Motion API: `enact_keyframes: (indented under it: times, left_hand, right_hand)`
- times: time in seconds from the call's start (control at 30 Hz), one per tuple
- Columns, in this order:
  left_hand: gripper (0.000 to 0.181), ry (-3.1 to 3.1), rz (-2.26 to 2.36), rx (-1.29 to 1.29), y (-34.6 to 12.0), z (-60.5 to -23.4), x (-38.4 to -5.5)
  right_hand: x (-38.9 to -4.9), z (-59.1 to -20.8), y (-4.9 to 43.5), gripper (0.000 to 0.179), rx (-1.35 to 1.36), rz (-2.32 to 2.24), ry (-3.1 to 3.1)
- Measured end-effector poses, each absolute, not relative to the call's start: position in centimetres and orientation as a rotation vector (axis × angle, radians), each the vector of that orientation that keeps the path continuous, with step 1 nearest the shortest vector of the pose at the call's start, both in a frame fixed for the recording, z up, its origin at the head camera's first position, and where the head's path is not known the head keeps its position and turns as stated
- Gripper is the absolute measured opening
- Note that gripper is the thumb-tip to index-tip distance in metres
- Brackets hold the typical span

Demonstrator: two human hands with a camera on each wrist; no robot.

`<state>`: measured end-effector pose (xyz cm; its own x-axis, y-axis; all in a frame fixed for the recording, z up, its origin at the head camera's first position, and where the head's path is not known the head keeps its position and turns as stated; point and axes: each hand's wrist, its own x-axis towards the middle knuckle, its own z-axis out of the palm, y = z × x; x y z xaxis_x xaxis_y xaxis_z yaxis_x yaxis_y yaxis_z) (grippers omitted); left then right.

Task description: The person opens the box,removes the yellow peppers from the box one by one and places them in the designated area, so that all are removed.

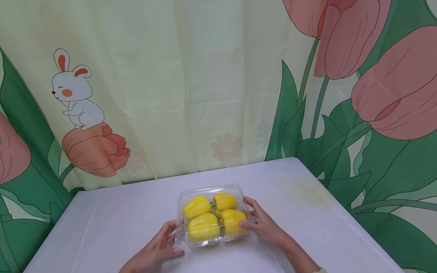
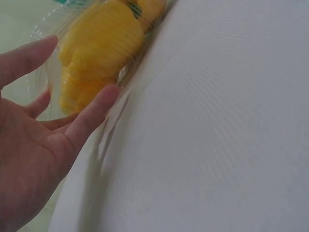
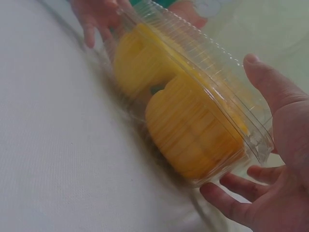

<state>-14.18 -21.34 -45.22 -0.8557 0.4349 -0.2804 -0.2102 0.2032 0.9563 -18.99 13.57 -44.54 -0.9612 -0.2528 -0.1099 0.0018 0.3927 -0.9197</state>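
On the table, a box of yellow peppers was touched by the left hand, fingers spread wide, and was gripped by the right hand.

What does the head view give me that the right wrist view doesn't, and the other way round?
Only the head view: the printed white rabbit, the large pink tulips and all four yellow bell peppers plainly countable.

Only the right wrist view: the palm side of the right hand, with fingertips by the lower edge of the clear plastic container.

Both: the container with peppers inside, the right hand, the left hand and the white table.
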Motion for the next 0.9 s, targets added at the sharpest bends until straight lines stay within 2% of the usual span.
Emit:
enact_keyframes:
  times: [0.9]
  left_hand:
    - [0.042,1.894,1.746,0.274,-21.51,-45.64,-13.97]
  right_hand:
    - [-19.09,-44.8,13.54,0.083,-0.222,-1.582,2.438]
